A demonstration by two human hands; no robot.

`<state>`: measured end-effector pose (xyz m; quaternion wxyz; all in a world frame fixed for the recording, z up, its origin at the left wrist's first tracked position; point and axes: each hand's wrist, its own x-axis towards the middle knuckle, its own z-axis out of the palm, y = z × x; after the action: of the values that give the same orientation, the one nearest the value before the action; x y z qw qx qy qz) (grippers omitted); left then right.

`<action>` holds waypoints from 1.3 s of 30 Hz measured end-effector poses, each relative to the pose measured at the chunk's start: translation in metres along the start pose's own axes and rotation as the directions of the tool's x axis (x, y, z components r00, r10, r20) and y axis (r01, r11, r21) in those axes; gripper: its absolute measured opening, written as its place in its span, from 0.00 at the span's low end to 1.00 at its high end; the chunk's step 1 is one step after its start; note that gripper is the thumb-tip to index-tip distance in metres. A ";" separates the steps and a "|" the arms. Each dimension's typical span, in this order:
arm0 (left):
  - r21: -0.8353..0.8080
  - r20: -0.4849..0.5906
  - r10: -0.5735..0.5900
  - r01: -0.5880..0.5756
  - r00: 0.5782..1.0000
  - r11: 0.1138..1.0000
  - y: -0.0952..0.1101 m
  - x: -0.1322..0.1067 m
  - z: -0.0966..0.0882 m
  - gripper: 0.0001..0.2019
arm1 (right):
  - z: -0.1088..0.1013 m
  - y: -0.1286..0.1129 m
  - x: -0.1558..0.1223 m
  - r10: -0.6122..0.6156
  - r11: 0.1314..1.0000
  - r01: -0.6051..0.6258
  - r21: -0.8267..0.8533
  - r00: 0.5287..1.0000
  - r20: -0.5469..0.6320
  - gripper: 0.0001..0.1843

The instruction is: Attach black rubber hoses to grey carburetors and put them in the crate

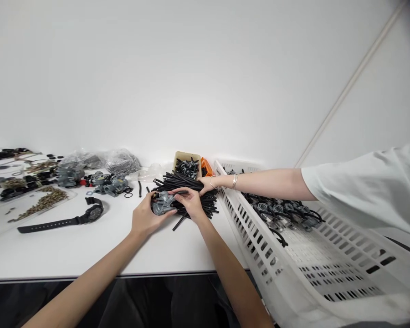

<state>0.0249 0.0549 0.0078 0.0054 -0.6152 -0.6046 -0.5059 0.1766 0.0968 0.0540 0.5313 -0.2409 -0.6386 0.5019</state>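
My left hand (146, 216) is wrapped round a grey metal carburetor (162, 203), holding it just above the white table. At the carburetor's right side, my right hand (189, 203) has its thumb and fingers pinched on a short black hose (180, 193). Whether the hose sits on a fitting is hidden by the fingers. Behind and under both hands lies a heap of black hoses (172, 181). A co-worker's hand (207, 184) reaches into that heap from the right.
A white slotted basket (239, 214) holding several carburetors (283, 209) stands on the right. Behind the hoses is a bin of small black parts (187, 167). Leftward lie more carburetors (111, 183), a black wristwatch (92, 213), brass pieces (49, 199) and plastic bags (121, 160).
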 end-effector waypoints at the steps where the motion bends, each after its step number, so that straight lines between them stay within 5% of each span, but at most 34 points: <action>1: 0.002 -0.002 0.004 -0.004 1.000 1.000 0.000 0.000 0.000 0.36 | 0.000 0.000 0.000 0.000 1.000 0.000 0.002 1.000 0.003 0.11; 27: 0.032 -0.027 0.011 -0.011 1.000 0.999 -0.002 0.000 0.002 0.36 | 0.005 0.012 -0.002 0.003 1.000 -0.002 0.008 0.988 -0.157 0.12; 39: 0.051 -0.014 0.030 -0.029 0.999 0.998 -0.004 -0.002 0.003 0.36 | 0.007 0.017 0.000 -0.002 1.000 0.004 0.011 0.983 -0.181 0.20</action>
<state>0.0243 0.0562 0.0031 0.0329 -0.6199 -0.6080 -0.4949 0.1664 0.1003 0.0396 0.5892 -0.2816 -0.5852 0.4808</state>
